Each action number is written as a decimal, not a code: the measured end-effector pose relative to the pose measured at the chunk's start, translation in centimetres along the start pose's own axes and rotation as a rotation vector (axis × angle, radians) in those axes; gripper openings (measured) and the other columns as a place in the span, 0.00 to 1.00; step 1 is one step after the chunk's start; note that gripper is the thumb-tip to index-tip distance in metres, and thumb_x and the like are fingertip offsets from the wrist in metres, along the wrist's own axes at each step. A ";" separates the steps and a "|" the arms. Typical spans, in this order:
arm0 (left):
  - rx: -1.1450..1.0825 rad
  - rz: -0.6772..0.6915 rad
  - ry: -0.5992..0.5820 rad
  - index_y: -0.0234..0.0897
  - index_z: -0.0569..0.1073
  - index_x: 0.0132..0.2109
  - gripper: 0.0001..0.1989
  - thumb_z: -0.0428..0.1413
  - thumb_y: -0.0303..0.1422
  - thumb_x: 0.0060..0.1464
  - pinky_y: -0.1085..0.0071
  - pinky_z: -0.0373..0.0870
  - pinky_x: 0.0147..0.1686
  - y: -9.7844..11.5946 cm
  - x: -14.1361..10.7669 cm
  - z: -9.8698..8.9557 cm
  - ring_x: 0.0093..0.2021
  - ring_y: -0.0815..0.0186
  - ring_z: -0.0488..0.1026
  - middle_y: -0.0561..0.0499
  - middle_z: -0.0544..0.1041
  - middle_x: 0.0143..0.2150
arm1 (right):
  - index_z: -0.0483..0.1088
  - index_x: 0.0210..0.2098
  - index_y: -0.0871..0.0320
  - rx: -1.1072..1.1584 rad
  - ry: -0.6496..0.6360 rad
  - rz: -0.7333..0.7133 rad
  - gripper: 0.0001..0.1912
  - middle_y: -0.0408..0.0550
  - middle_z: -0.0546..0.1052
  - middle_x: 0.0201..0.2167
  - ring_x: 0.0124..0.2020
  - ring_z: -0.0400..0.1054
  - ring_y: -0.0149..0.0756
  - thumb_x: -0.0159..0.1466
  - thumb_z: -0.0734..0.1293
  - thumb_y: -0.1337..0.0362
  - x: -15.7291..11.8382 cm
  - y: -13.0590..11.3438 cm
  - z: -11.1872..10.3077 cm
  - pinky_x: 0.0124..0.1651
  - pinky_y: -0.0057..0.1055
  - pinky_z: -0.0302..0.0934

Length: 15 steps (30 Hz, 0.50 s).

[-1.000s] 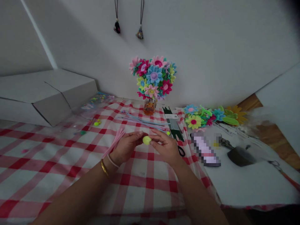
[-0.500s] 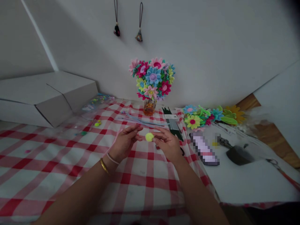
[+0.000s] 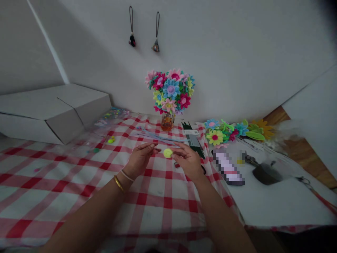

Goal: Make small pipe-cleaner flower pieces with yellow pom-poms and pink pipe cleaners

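A small round yellow pipe-cleaner coil (image 3: 167,153) is pinched between the thumb and fingers of my right hand (image 3: 187,159). To its left, my left hand (image 3: 141,157) hovers over the cloth with thumb and fingertips together, a short gap from the coil. Whether anything thin lies in that pinch cannot be made out. Beyond both hands lie loose blue and lilac pipe cleaners (image 3: 155,136). Dark-handled scissors (image 3: 203,169) are partly hidden under my right hand.
A vase (image 3: 167,123) of pipe-cleaner flowers stands against the wall. Dark green stems (image 3: 194,140) lie to its right. Further right are loose flowers (image 3: 215,137), a blurred-out phone (image 3: 228,167) and keys (image 3: 251,159). A white box (image 3: 79,109) and yellow pompoms (image 3: 111,140) are left.
My left hand's fingers have drawn closer together and back a little from the yellow coil. The right hand keeps hold of it. The camera view has tilted up slightly.
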<state>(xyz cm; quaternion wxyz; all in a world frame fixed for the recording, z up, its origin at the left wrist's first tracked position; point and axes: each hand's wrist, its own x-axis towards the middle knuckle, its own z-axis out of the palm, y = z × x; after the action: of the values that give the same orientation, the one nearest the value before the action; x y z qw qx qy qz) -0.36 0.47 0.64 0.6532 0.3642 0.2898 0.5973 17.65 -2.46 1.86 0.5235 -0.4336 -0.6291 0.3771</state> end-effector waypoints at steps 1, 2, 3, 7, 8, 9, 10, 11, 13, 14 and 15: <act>0.031 -0.014 0.014 0.33 0.77 0.32 0.07 0.60 0.29 0.41 0.68 0.65 0.38 -0.1 0.1 -0.1 0.29 0.68 0.72 0.51 0.75 0.23 | 0.64 0.48 0.52 0.004 -0.003 0.003 0.23 0.47 0.76 0.39 0.38 0.72 0.37 0.52 0.67 0.61 0.0 0.0 0.0 0.34 0.32 0.68; 0.062 -0.031 0.021 0.34 0.77 0.32 0.08 0.61 0.29 0.40 0.69 0.65 0.36 -0.3 0.1 -0.2 0.27 0.70 0.71 0.51 0.76 0.25 | 0.64 0.48 0.52 0.007 -0.007 0.006 0.23 0.47 0.76 0.39 0.38 0.72 0.37 0.52 0.67 0.61 0.0 0.0 0.0 0.34 0.32 0.68; 0.088 -0.050 0.018 0.34 0.77 0.32 0.09 0.62 0.29 0.39 0.70 0.65 0.35 -0.4 0.2 -0.3 0.27 0.71 0.70 0.51 0.77 0.28 | 0.64 0.48 0.51 0.008 -0.011 0.007 0.23 0.47 0.76 0.39 0.38 0.72 0.37 0.52 0.67 0.61 0.0 0.0 0.0 0.34 0.32 0.68; 0.140 -0.144 -0.099 0.35 0.77 0.34 0.10 0.62 0.30 0.40 0.68 0.64 0.39 -0.7 0.1 -0.5 0.35 0.67 0.71 0.48 0.77 0.34 | 0.64 0.49 0.52 -0.012 -0.025 0.004 0.23 0.48 0.76 0.40 0.37 0.72 0.37 0.53 0.67 0.62 -0.1 0.1 0.1 0.32 0.30 0.68; 0.149 -0.158 -0.134 0.35 0.77 0.34 0.10 0.62 0.31 0.40 0.67 0.63 0.40 -0.7 0.0 -0.4 0.35 0.66 0.71 0.48 0.77 0.34 | 0.64 0.49 0.52 -0.021 -0.028 0.003 0.23 0.48 0.76 0.40 0.37 0.72 0.37 0.53 0.67 0.62 -0.1 0.1 0.1 0.32 0.30 0.68; 0.156 -0.163 -0.162 0.35 0.77 0.34 0.10 0.61 0.31 0.41 0.67 0.63 0.40 -0.7 -0.1 -0.4 0.36 0.65 0.71 0.48 0.77 0.34 | 0.64 0.49 0.52 -0.028 -0.031 0.001 0.23 0.48 0.76 0.40 0.37 0.72 0.37 0.53 0.67 0.62 -0.1 0.1 0.2 0.32 0.30 0.68; 0.160 -0.162 -0.183 0.35 0.77 0.34 0.10 0.61 0.31 0.41 0.67 0.63 0.39 -0.7 -0.2 -0.3 0.35 0.65 0.71 0.47 0.77 0.34 | 0.64 0.49 0.52 -0.034 -0.034 -0.001 0.23 0.47 0.76 0.39 0.37 0.72 0.37 0.53 0.67 0.62 -0.1 0.2 0.2 0.32 0.31 0.68; 0.161 -0.157 -0.196 0.36 0.77 0.34 0.09 0.61 0.31 0.41 0.67 0.63 0.39 -0.6 -0.3 -0.1 0.35 0.65 0.70 0.47 0.77 0.33 | 0.64 0.49 0.52 -0.039 -0.038 -0.005 0.23 0.47 0.76 0.39 0.37 0.72 0.37 0.53 0.67 0.62 -0.2 0.2 0.3 0.33 0.31 0.68; 0.167 -0.153 -0.212 0.35 0.77 0.34 0.08 0.61 0.30 0.41 0.68 0.63 0.37 -0.6 -0.4 0.0 0.33 0.66 0.70 0.48 0.77 0.33 | 0.64 0.49 0.51 -0.041 -0.052 -0.011 0.23 0.46 0.76 0.39 0.37 0.72 0.37 0.53 0.67 0.62 -0.2 0.3 0.4 0.35 0.33 0.68; 0.174 -0.149 -0.215 0.35 0.77 0.33 0.08 0.61 0.30 0.41 0.68 0.63 0.37 -0.6 -0.4 0.0 0.33 0.66 0.70 0.48 0.77 0.32 | 0.64 0.49 0.51 -0.038 -0.060 -0.015 0.23 0.46 0.76 0.39 0.37 0.72 0.36 0.53 0.67 0.63 -0.2 0.4 0.5 0.37 0.33 0.68; 0.185 -0.143 -0.215 0.34 0.77 0.32 0.07 0.61 0.29 0.41 0.68 0.63 0.37 -0.6 -0.5 0.0 0.32 0.66 0.70 0.48 0.77 0.31 | 0.64 0.49 0.51 -0.033 -0.068 -0.020 0.23 0.47 0.76 0.39 0.37 0.72 0.36 0.53 0.66 0.63 -0.3 0.5 0.6 0.38 0.34 0.68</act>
<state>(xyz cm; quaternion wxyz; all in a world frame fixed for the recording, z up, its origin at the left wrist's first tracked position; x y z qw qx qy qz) -0.03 0.00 0.12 0.6849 0.4630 0.2970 0.4779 17.20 -2.54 1.22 0.4982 -0.4228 -0.6569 0.3762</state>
